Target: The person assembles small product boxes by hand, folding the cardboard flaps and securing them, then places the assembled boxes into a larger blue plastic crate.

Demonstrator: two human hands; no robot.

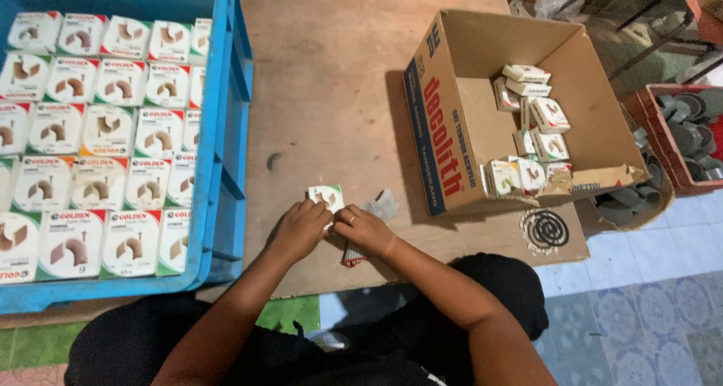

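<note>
At my far left sat a blue plastic crate [226, 130], packed in neat rows with small white cartons [105, 130] bearing red and green bands. Beside it stretched the bare brown board of the desk [331, 77], scuffed and dark-spotted. Low on that board my left hand [297, 229] and my right hand [364, 229] met, the fingers of both curled closed around one small white box [325, 198], which stood just above my knuckles, touching both hands; a ring showed on my right hand. A crumpled bit of clear plastic [384, 204] lay just right of the box. Further right an open cardboard box [444, 130] rested on the desk, with a loose heap of the same little cartons inside. A dark coil [544, 228] lay on the desk's corner near it. Beyond the desk's edge were pale patterned floor tiles [648, 311] and a red tray [681, 141] of grey round parts.
</note>
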